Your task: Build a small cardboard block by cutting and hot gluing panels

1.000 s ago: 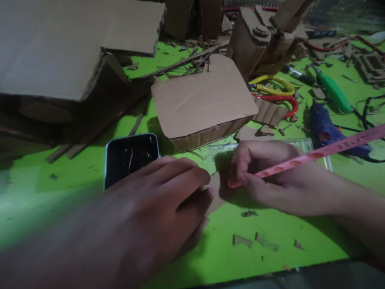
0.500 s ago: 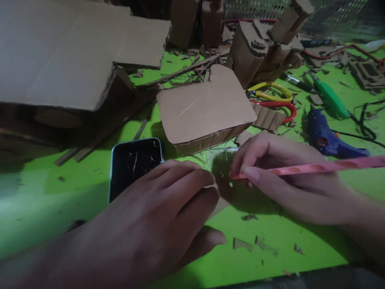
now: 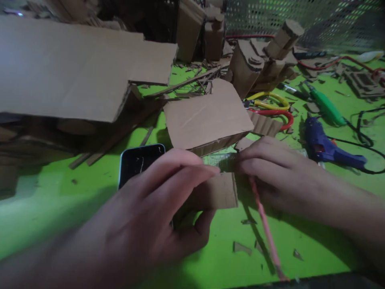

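My left hand (image 3: pixel 156 204) pinches a small piece of cardboard (image 3: pixel 222 190) between the fingers on top and the thumb below, lifted a little off the green table. Its far part is hidden behind my fingers. My right hand (image 3: pixel 270 172) has its fingers curled, with a pink pencil (image 3: pixel 266 228) held in them. The pencil slants down toward the table's near edge. A clear ruler (image 3: pixel 221 159) lies by the right fingertips; whether they touch it I cannot tell. Just beyond both hands sits a cardboard block (image 3: pixel 207 116) with a cut, flat top.
A phone (image 3: pixel 129 166) lies partly under my left hand. To the right are a blue glue gun (image 3: pixel 331 144), a green-handled tool (image 3: pixel 327 104) and scissors (image 3: pixel 270 102) with yellow and red handles. A large cardboard sheet (image 3: pixel 75 72) stands left. Scraps litter the green table (image 3: pixel 315 233).
My left hand has raised and turned the cardboard piece, which shows more now. In my right hand the pencil has swung from pointing right to slanting down toward the near edge.
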The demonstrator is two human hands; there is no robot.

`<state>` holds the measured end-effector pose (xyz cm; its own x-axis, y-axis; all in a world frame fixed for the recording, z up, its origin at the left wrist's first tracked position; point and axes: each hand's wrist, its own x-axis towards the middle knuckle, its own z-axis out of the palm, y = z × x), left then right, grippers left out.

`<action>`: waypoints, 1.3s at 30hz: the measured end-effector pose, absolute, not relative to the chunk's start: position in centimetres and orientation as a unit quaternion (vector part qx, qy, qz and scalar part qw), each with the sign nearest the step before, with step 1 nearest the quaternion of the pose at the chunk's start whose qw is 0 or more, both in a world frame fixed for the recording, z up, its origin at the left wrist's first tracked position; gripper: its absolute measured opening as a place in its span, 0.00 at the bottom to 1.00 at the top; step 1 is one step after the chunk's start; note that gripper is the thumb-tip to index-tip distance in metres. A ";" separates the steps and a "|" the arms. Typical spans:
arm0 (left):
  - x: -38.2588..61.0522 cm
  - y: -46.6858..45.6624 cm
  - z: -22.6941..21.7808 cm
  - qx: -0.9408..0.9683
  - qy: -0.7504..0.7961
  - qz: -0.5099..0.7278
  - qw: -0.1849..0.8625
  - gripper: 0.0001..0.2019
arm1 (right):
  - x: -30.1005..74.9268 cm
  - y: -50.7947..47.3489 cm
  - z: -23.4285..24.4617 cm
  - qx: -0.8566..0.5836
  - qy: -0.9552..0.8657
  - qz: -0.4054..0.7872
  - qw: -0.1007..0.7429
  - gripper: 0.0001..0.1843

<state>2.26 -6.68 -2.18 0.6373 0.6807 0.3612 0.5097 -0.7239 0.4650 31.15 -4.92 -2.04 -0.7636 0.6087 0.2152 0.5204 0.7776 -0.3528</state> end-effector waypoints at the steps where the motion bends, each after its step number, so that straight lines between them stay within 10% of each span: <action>1: 2.3 -6.7 -2.1 0.889 0.335 0.277 0.146 0.21 | 31.1 -5.0 -2.1 -0.307 -0.929 0.131 0.161 0.14; 39: 3.3 -6.7 -2.4 0.601 0.483 0.383 0.508 0.11 | 37.0 -5.0 1.3 -0.518 -0.851 0.067 -0.060 0.19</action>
